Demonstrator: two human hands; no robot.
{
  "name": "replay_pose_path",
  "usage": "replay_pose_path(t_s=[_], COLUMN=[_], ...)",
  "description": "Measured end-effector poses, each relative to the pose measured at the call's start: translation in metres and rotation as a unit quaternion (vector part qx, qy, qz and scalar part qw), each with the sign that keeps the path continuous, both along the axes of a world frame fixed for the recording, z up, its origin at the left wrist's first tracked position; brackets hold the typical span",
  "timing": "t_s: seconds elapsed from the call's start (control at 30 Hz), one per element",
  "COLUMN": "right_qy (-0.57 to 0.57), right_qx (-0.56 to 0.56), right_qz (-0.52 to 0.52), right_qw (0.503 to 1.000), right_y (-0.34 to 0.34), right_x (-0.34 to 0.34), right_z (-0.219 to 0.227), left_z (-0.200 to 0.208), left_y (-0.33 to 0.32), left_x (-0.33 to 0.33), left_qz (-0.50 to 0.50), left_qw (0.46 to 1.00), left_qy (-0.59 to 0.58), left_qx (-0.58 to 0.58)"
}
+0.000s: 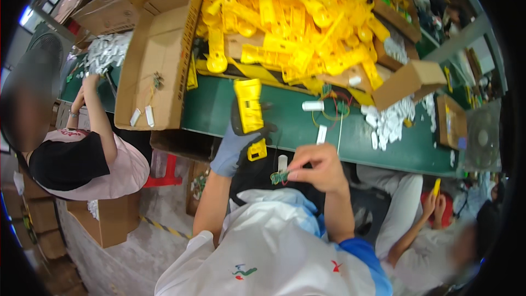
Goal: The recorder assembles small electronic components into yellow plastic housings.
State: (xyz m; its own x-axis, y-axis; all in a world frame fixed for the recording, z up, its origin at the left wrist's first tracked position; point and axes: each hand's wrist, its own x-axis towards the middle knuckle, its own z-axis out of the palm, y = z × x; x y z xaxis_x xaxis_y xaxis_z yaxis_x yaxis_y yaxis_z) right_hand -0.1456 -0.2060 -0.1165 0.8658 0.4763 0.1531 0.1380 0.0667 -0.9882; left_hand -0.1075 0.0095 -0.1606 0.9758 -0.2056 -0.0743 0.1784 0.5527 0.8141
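My left hand, in a grey and black work glove, is closed around a long yellow plastic housing held upright at the table's near edge. A smaller yellow frame-like piece shows below the gloved fingers; whether it joins the housing I cannot tell. My bare right hand pinches a small green circuit board with thin wires, in front of my body. Beside the board is a white rectangular piece. More boards with wires and white blocks lie on the green tabletop.
A large heap of yellow housings covers the far side. An open cardboard box stands left, with a wired board inside. White pieces are piled right, beside a small carton. Co-workers sit left and right.
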Motion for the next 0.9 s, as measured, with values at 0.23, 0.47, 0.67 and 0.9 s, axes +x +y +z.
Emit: replay_pose_path(t_s=[0.23,0.47,0.67,0.9], right_qy=[0.169,0.103,0.123,0.119], right_qx=[0.086,0.018,0.006,0.001], right_qz=[-0.09,-0.226,-0.215,-0.225], right_qw=[0.978,0.968,0.969,0.967], right_y=[-0.014,-0.019,-0.017,-0.025], right_x=[0.034,0.043,0.045,0.048], right_z=[-0.007,-0.034,-0.04,-0.049], left_z=[-0.036,-0.028,-0.034,-0.034], left_y=[-0.059,-0.07,-0.071,-0.069], left_x=[-0.018,-0.01,-0.009,-0.006], left_qz=[-0.049,-0.102,-0.081,-0.106], left_qw=[0.984,0.987,0.983,0.985], left_qy=[0.119,0.106,0.135,0.126], left_qx=[-0.121,-0.063,-0.093,-0.048])
